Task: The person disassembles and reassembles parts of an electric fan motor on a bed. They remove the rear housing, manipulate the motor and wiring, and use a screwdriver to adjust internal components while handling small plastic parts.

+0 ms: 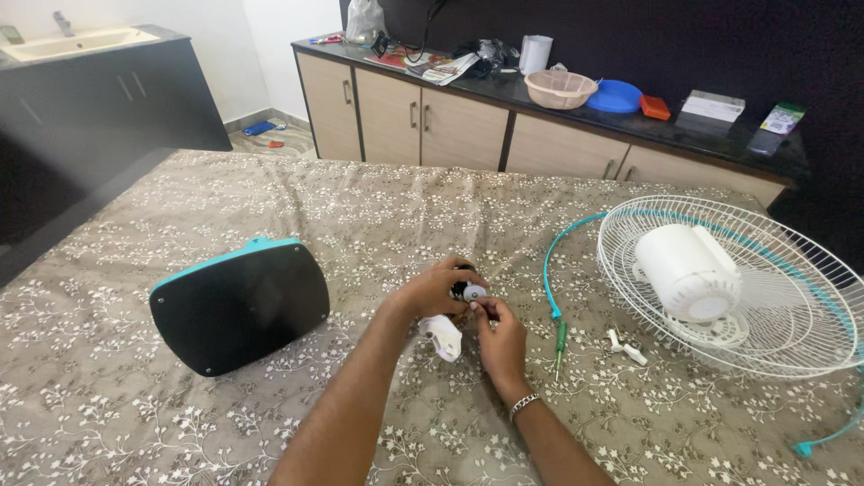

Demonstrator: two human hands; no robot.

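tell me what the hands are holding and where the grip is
Both hands hold one small white and black fan part over the table. The left hand wraps its dark upper end; the right hand pinches the small round white piece at its top.

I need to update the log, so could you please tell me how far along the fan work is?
Done: the wire grille with the white motor housing lies separate from the black base. In hand: left hand and right hand hold a small part. Left: green screwdriver and white pieces lie loose.

small part (470,292) mostly hidden by fingers, teal ring (832,434) cut off at right edge
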